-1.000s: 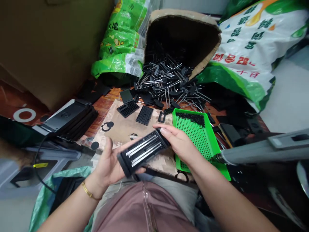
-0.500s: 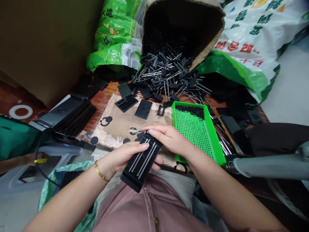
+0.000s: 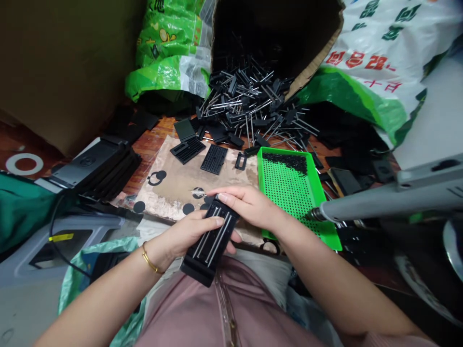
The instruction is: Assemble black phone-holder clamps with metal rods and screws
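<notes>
Over my lap is a long black plastic holder (image 3: pixel 202 270) with thin metal rods along its upper face, tilted with its far end to the right. My left hand (image 3: pixel 191 233) grips its left side, thumb lying across the rods, with fingertips showing on the far side. My right hand (image 3: pixel 249 205) is closed over the far end, thumb pressed on top; some of its fingers are hidden. Just beyond, on a worn cardboard sheet (image 3: pixel 170 193), lie a slotted black plate (image 3: pixel 214 159), another slotted plate (image 3: pixel 188 150) and a small black frame (image 3: pixel 240 161).
A green perforated tray (image 3: pixel 327 212) holding small black pieces stands at right, a grey tubular tool (image 3: pixel 379 200) reaching over it. Rodded black parts (image 3: pixel 249 101) spill from a cardboard box (image 3: pixel 314 62). Stacked black holders (image 3: pixel 97 166) sit left. Sacks (image 3: pixel 159 72) flank the box.
Both hands keep their hold on the black holder, which has barely moved. The grey tool now extends farther left over the green tray. A forearm at the left edge has left view.
</notes>
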Available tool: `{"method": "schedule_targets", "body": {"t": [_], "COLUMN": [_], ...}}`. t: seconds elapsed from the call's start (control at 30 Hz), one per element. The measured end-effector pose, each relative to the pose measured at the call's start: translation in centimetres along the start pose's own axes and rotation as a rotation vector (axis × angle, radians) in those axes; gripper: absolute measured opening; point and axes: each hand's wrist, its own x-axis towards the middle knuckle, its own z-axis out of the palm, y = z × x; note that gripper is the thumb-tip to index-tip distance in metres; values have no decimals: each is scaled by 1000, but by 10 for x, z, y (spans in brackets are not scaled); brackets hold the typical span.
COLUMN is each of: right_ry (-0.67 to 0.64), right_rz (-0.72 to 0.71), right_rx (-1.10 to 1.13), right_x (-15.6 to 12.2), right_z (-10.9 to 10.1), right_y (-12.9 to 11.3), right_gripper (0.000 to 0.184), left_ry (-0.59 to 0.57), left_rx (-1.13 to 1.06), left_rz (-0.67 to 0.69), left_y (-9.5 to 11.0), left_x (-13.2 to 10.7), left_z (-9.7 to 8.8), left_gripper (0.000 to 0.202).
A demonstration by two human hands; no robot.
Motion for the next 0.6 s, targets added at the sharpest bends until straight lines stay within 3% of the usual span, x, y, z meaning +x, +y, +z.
{"method": "schedule_targets", "body": {"t": [0.3, 0.6], "right_ry": [20, 3], "right_rz": [-15, -19], "right_rx": [-61, -33], "right_x": [3, 3], "right_z": [3, 2], "right_y": [-3, 1], "right_gripper": [31, 32], "left_ry": [93, 47], "left_rx": [76, 87], "left_rz": [-19, 20], "left_y": [-5, -9], "left_x": [7, 8], "left_z": [-4, -9], "left_gripper": [32, 30]}}
